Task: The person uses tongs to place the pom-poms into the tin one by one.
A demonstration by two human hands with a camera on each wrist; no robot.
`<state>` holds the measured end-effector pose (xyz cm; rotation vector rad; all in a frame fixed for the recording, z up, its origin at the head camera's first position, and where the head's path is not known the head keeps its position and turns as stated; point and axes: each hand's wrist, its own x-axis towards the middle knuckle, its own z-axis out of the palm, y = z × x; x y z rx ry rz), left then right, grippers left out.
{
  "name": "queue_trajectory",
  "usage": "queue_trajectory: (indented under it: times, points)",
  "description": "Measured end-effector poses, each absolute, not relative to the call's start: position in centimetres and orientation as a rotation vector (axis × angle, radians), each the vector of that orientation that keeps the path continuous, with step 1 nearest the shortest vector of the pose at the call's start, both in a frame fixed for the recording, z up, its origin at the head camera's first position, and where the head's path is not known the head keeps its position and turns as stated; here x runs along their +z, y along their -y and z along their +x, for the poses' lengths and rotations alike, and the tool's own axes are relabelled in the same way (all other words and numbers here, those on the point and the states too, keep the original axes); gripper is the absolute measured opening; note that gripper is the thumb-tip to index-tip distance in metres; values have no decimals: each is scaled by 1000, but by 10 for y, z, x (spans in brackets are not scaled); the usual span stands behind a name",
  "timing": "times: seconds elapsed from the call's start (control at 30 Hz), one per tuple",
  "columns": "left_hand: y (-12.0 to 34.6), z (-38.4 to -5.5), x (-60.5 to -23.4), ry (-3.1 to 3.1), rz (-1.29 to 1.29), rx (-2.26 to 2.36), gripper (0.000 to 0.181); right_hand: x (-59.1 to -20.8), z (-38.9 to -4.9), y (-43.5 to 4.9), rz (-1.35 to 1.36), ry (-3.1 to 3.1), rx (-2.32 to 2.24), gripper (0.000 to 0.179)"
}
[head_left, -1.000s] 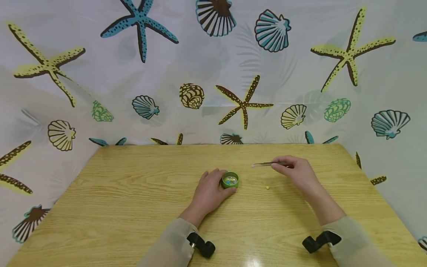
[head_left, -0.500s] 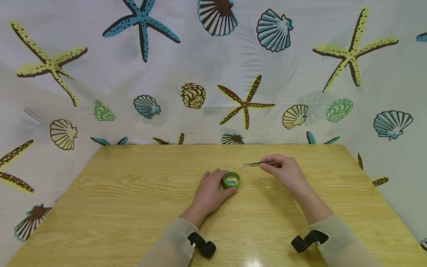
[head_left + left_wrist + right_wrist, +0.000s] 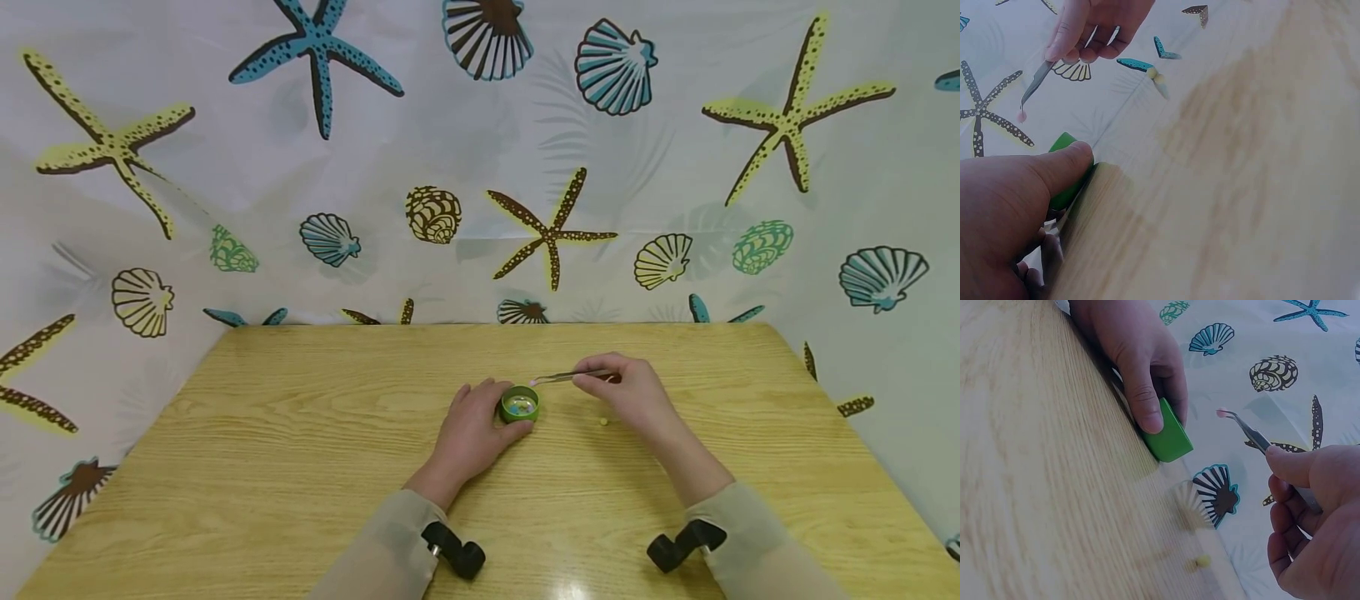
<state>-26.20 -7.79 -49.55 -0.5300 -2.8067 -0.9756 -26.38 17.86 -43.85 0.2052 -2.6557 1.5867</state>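
Between its thumb and fingers my left hand (image 3: 472, 429) grips a small round green container (image 3: 520, 417), which stands on the table. Small blue and other coloured bits lie inside it. My right hand (image 3: 628, 393) pinches a pair of metal tweezers (image 3: 558, 377) with a bent tip. A tiny pink bead (image 3: 1221, 413) is caught at that tip. In the head view the bead is by the container's far right rim; the right wrist view shows it raised off the table and apart from the container. A yellow bead (image 3: 603, 422) lies on the table below the right hand.
The wooden table (image 3: 315, 467) reaches back to a pale cloth (image 3: 465, 275) printed with starfish and shells, which also hangs at both sides. Black camera mounts sit at both wrists.
My right hand has moved left with the tweezers and the pink bead, bringing the tip from well right of the container to its rim. The left hand keeps its hold in place.
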Motion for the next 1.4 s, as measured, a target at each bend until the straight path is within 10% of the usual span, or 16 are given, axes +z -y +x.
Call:
queue_trajectory:
  times: [1.4]
  points:
    - [78,-263,-496,2810,-522,-963,63,-429,-250,-202,99,2658,1655,30]
